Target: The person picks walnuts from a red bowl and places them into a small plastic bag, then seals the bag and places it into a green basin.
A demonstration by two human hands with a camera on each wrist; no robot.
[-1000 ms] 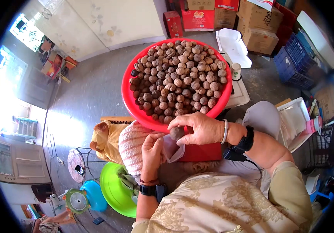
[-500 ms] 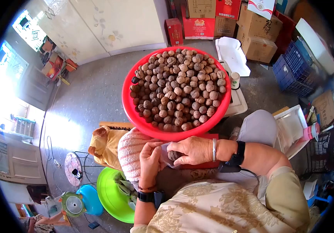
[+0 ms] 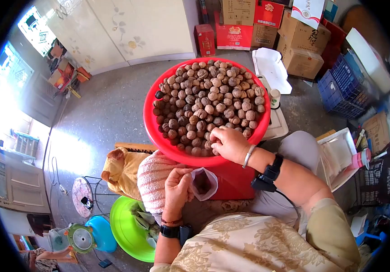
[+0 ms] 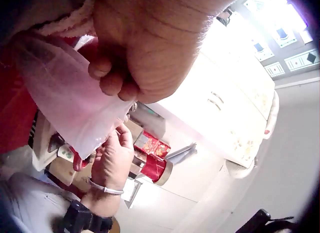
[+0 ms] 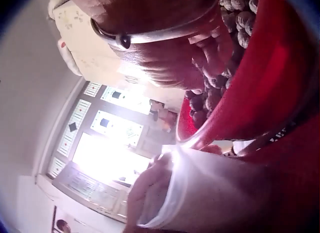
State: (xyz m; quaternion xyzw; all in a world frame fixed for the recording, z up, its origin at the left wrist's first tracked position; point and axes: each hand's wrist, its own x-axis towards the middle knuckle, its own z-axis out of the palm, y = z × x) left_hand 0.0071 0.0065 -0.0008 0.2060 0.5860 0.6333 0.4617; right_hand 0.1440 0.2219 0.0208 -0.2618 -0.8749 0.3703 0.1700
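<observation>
A red basin [image 3: 148, 119] heaped with walnuts [image 3: 213, 95] stands before me. My right hand [image 3: 232, 144] is at its near edge, fingers bent down against the walnuts; whether one is pinched I cannot tell. Below the rim, my left hand [image 3: 176, 185] pinches the edge of a whitish translucent plastic bag [image 4: 70, 100] between thumb and fingers. The bag's mouth gapes upward in the head view, with something dark brown inside. In the right wrist view, the bag [image 5: 220, 188] hangs beside the basin's outer wall.
Under the bag is a red surface [image 3: 238, 181]. A striped pink towel [image 3: 152, 181] and a yellow plush cloth [image 3: 124, 170] lie left of it. A green basin [image 3: 124, 231] stands lower left. Cardboard boxes [image 3: 301, 61], a blue crate [image 3: 340, 86] and a white tray [image 3: 272, 68] stand beyond.
My right hand brought a walnut down to the bag's mouth, then moved up to the basin. The bag's mouth now shows uncovered; the left hand keeps its hold.
</observation>
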